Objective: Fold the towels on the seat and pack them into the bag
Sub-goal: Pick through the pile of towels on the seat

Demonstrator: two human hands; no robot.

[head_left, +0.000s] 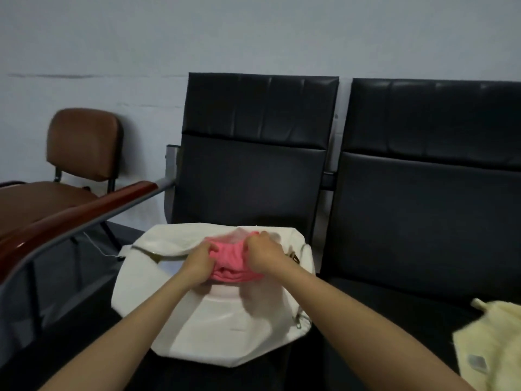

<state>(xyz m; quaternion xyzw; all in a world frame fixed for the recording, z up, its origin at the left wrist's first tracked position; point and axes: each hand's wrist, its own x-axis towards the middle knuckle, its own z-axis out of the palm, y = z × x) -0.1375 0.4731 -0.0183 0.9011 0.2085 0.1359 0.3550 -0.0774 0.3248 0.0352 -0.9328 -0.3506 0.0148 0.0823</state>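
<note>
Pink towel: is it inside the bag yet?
Partly: the pink towel sits bunched in the open bag, gripped by the left hand and right hand.

L grip (198,263) & R grip (265,256), both forearms (127,328) bare.

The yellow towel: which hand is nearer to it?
Right. The right hand grips the pink towel on the side toward the yellow towel; the left hand grips its farther side. Both are apart from it.
</note>
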